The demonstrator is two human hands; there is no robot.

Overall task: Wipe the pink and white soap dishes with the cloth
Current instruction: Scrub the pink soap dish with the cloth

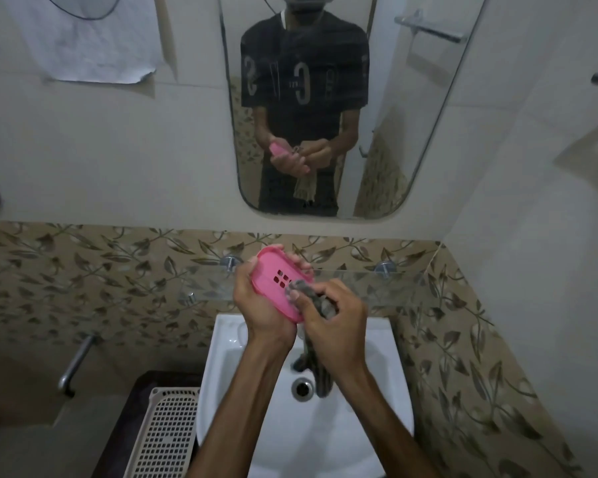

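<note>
the pink soap dish [277,282] is sitting tilted at the centre of the frame, above the white sink [392,391]. the left hand [263,305] is gripping its edges, fingers curled round it. the right hand [335,320] is clutching a grey cloth [302,289], pressing it onto the dish's lower right part, the rest hanging toward the drain [302,388].
</note>
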